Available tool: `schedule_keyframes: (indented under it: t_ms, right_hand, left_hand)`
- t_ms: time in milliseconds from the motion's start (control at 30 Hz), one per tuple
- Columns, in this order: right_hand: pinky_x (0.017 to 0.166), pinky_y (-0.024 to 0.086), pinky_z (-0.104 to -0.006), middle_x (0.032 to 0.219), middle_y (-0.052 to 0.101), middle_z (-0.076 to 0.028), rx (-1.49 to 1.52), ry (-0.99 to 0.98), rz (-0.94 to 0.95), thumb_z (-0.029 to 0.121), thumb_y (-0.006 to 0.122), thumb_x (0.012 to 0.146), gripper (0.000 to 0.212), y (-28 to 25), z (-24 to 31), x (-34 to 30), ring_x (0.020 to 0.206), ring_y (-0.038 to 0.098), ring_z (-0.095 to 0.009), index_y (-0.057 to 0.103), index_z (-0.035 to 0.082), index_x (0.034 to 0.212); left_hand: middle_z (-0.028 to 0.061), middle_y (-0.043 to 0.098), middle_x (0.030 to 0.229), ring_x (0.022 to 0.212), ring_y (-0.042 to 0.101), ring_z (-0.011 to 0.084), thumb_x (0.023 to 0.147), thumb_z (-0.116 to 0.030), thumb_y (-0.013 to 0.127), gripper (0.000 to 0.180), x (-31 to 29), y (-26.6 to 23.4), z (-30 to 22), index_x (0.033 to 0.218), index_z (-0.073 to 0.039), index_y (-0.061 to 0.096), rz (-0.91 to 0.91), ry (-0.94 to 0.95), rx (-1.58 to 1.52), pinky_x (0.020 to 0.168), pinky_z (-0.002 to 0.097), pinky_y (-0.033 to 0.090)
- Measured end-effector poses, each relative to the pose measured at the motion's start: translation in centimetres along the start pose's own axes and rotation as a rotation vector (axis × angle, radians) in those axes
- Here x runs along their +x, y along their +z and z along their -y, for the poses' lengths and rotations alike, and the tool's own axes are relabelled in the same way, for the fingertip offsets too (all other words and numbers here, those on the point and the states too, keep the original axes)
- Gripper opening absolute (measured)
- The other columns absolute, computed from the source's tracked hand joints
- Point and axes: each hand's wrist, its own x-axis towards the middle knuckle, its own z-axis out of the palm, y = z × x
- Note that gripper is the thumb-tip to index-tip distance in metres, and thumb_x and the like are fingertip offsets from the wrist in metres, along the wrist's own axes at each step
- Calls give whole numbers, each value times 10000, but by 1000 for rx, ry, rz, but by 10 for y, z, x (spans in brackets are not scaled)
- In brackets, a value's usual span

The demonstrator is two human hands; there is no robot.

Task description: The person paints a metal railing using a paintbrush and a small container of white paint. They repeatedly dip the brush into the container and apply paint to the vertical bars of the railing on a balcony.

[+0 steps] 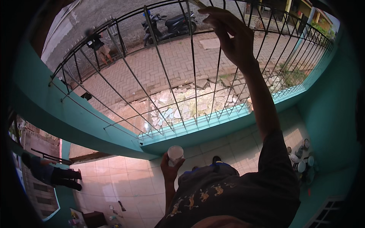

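My left hand [170,171] is closed round a small clear cup [175,152] with something whitish in it, low in front of my body. My right arm reaches high toward the top of the black metal grille [194,68]. At the upper edge, the bent fingers of my right hand [234,40] are closed on a slim, pale-brown paintbrush [197,3]. Only part of the brush shows; its far end is cut off by the picture's edge. The grille stands on a turquoise low wall [213,127].
Paint cans [304,163] cluster by the right wall. Tools [121,206] lie on the tiled floor [133,182] at lower left. One person [49,171] stands at left, another [99,45] outside near a parked motorbike [171,24]. Rubble [190,102] lies beyond the wall.
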Motion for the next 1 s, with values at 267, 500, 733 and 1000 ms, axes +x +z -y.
schedule_keyframes:
  t_ms: [267,500,733,1000]
  right_hand:
    - [673,607,-287,1032,731,-25,45,-63,39,192,715,901,163,-7,16,-17,880,734,-176,661,105,1029]
    - [709,556,-261,975,730,-139,231,217,-208,104,518,1028,190,1,13,7,769,718,-179,625,-32,1108]
    - [691,591,-308,936,708,-152,605,399,-346,159,521,1038,233,8,14,22,756,710,-196,609,-57,1045]
    - [719,616,-348,998,695,-173,678,390,-416,155,552,1021,203,-5,15,7,814,716,-237,612,-38,1001]
  left_hand:
    - [78,665,1102,1070,622,206,670,-188,924,623,-4,15,-2,1189,-50,609,-2,-5,10,938,377,480]
    - [78,663,1096,1064,621,205,666,-181,926,620,1,5,-2,1186,-54,612,-3,6,19,940,369,478]
    - [73,663,1103,1079,619,209,672,-180,923,620,2,8,0,1192,-56,609,7,-4,9,942,372,477]
    - [69,665,1100,1058,626,204,676,-180,923,622,-5,8,-4,1194,-57,603,-18,2,31,926,367,485]
